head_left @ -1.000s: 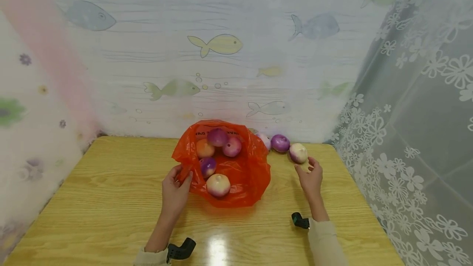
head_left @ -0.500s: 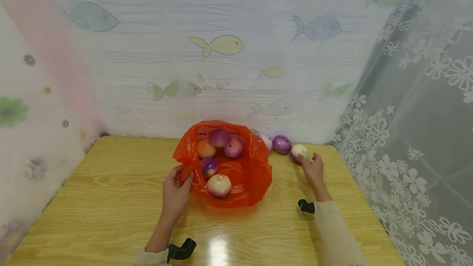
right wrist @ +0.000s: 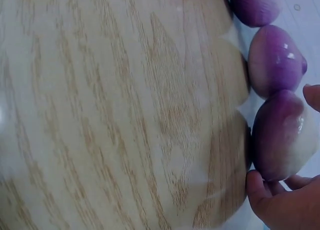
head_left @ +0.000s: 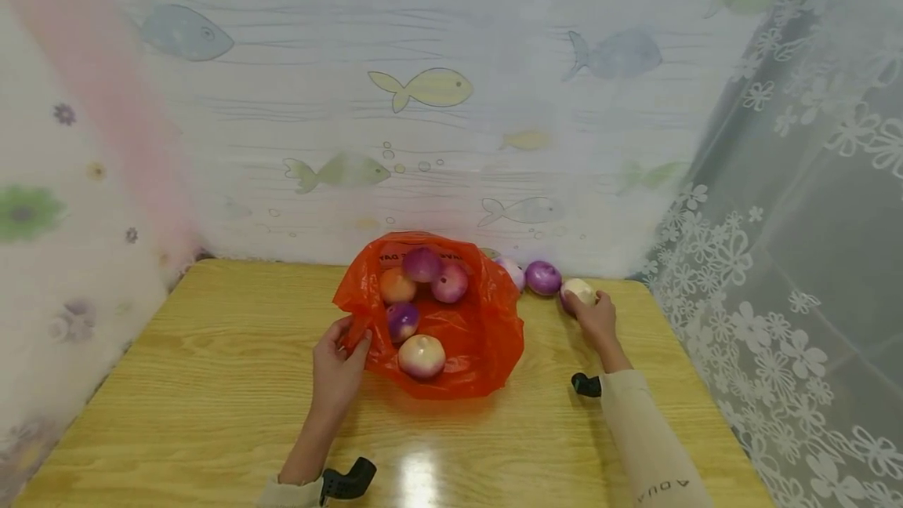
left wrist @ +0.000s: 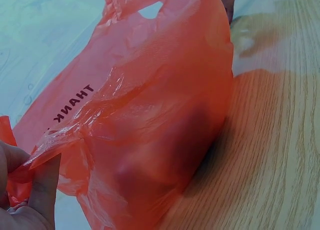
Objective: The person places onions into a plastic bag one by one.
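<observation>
From the left, a wooden table (head_left: pixel 176 382) runs across in front of the person. The left hand (head_left: pixel 337 371) has its thumb and fingers drawn together on the rim of a red plastic bag (head_left: pixel 499 335), pinching a fold of the film, with only the thickness of the plastic between them.

The bag sits on the table near its far edge, mouth wide and turned up toward the person. Its outline is nearly round, so I cannot pick out a long axis.

Five round vegetables show inside: an orange-tinted one (head_left: pixel 397 287) at the back left, a dark purple onion (head_left: pixel 403 323) below it, a purple onion (head_left: pixel 422 265) at the back, a pinkish onion (head_left: pixel 450 283) beside that, and a pale onion (head_left: pixel 422 357) at the front, its whitish end pointing up.

Right of the bag, three more onions line the table's far edge, touching: a light purple onion (head_left: pixel 513 273) partly hidden by the bag, a deep purple onion (head_left: pixel 543 278), and at the end a white-topped onion (head_left: pixel 579 293). That last one's pale end points up, its purple side down toward the table.

The right hand (head_left: pixel 598 324) is at this end onion, thumb on the near side and fingers on the right, spread about its width and curled against it.
</observation>
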`<state>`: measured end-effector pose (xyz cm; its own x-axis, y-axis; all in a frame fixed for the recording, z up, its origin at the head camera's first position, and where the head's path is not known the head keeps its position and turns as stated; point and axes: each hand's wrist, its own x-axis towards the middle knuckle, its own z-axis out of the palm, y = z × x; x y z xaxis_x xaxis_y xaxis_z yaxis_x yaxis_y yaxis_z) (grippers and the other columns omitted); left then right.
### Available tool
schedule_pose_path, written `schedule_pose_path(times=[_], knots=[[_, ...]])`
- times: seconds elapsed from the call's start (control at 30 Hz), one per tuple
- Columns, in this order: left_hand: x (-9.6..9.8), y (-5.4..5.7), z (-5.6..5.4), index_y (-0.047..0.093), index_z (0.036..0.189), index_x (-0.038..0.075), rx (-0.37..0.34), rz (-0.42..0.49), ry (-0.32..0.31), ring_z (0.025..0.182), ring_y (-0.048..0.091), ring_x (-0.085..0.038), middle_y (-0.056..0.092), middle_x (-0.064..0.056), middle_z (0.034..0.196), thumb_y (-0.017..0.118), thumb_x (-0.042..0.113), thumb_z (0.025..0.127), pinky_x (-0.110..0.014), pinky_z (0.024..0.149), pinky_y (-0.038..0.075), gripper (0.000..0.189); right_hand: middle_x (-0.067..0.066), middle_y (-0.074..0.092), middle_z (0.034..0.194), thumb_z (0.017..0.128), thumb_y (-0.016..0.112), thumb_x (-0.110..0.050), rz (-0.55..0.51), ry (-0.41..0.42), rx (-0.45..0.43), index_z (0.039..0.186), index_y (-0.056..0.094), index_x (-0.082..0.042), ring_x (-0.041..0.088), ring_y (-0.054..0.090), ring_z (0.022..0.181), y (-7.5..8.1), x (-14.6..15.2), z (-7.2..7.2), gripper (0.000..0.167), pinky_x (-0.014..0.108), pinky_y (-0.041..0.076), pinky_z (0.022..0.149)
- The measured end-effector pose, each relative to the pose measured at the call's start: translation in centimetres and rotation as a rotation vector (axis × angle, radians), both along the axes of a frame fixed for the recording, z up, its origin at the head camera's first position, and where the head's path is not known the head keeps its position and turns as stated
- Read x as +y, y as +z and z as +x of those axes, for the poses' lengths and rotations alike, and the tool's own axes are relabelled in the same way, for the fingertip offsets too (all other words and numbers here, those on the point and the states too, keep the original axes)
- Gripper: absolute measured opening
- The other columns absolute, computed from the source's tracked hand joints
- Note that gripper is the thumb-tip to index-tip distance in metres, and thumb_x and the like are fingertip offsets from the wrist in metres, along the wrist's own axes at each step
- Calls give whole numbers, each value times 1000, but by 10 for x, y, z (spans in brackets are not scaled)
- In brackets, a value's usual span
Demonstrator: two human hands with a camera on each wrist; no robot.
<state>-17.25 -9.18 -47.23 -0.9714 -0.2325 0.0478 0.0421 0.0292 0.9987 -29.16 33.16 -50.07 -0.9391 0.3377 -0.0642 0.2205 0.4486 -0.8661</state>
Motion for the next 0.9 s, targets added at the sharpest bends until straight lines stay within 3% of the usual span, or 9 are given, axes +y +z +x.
schedule_pose_path(times=[0.27,0.63,0.7,0.8,0.9], knots=[[0,-2,-1,56,133,-1,12,6,7,100,63,-18,60,-19,129,58,2,101,-15,80,55,33,35,41,146,96,69,-30,-7,-6,57,149,32,14,43,45,131,-5,2,1,77,54,41,109],[-1,0,1,55,136,-2,18,13,-4,104,63,-18,58,-19,134,58,5,102,-13,81,54,35,32,39,150,94,73,-18,-35,-43,143,152,33,9,43,44,130,-12,-2,2,75,55,41,107],[-1,0,0,55,136,-2,20,8,-2,104,63,-19,59,-19,133,59,5,102,-14,81,54,35,31,38,151,93,73,-15,-55,-56,169,152,33,8,43,46,130,-12,-2,2,74,50,44,103],[-2,-1,0,55,135,-1,16,-6,-3,105,63,-22,60,-19,131,59,5,101,-14,82,54,34,27,40,150,91,75,-12,-118,-97,228,152,37,4,40,48,126,-13,-4,2,74,30,49,91],[-2,-2,1,55,135,-1,4,-20,-9,108,62,-25,60,-18,131,58,5,102,-14,83,53,34,24,42,149,88,78,-9,-216,-144,318,152,41,2,36,50,123,-12,-9,5,74,11,48,75]])
